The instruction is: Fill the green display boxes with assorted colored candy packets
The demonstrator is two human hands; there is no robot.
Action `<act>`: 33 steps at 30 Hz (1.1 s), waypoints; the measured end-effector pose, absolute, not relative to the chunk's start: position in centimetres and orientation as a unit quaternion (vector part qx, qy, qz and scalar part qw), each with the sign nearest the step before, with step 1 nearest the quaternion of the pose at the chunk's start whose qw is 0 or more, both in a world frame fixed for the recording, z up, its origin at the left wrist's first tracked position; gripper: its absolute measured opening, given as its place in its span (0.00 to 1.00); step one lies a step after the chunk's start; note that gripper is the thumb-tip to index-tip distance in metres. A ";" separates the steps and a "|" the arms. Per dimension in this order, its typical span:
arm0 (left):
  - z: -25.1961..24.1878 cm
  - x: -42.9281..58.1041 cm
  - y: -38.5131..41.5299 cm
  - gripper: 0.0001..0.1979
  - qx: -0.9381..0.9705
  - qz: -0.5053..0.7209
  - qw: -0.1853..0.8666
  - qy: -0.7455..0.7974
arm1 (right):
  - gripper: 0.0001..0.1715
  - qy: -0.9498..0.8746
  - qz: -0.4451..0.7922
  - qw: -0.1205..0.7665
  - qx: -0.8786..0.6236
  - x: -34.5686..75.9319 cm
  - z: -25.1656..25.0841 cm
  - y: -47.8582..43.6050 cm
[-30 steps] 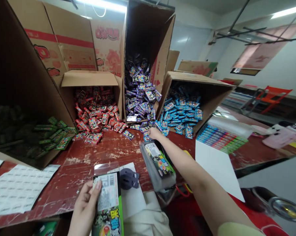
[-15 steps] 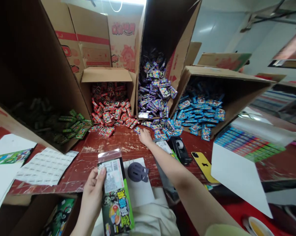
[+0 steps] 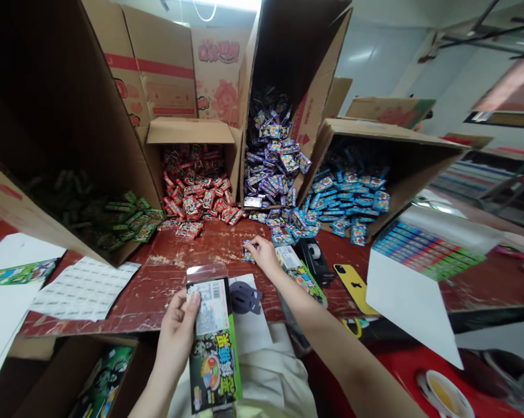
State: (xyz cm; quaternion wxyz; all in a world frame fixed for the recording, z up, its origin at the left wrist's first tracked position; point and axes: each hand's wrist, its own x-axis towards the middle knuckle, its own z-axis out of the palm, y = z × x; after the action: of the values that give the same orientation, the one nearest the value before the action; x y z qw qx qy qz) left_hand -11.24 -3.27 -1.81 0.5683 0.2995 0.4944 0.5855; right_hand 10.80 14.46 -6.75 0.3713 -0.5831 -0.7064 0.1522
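Observation:
My left hand point(image 3: 178, 319) grips a black and green candy box point(image 3: 213, 363) by its upper part, thumb over the white label. The clear flap at the box's top end stands open. Over the table, my right hand point(image 3: 264, 253) pinches a small purple candy packet point(image 3: 247, 253) between thumb and fingertips. Beyond it lie a heap of purple packets point(image 3: 270, 174) and a heap of blue packets point(image 3: 349, 194), spilling from cartons. Red packets point(image 3: 201, 197) fill the carton to the left of these.
Green packets point(image 3: 135, 217) lie in the left carton point(image 3: 39, 203). Near my right forearm are another candy box point(image 3: 303, 273), a black tape dispenser point(image 3: 314, 259) and a yellow phone point(image 3: 353, 289). A dark round object point(image 3: 244, 297) rests on white paper. A cup point(image 3: 447, 395) stands low right.
My right hand has drawn back from the purple heap toward me with a purple packet. My left hand and the box have shifted slightly right in view.

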 end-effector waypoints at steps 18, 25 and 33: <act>-2.1 -10.9 -4.5 0.24 0.399 0.551 0.468 0.564 | 0.05 -0.811 0.418 0.353 -0.207 6.5 8.4 6.7; -2.0 -10.2 -4.6 0.21 0.431 0.539 0.490 0.533 | 0.07 -0.884 0.375 0.214 -0.180 6.0 6.9 6.4; -3.7 -12.5 -4.4 0.26 0.268 0.587 0.553 0.527 | 0.12 -0.837 0.389 0.290 -0.253 2.4 0.1 7.9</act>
State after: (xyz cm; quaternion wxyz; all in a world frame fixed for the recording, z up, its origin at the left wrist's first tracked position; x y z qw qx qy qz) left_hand -12.46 -4.35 -3.70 0.5530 0.2677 0.5275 0.5867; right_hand 2.45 7.94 0.07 0.2897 -0.2526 -0.8374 0.3887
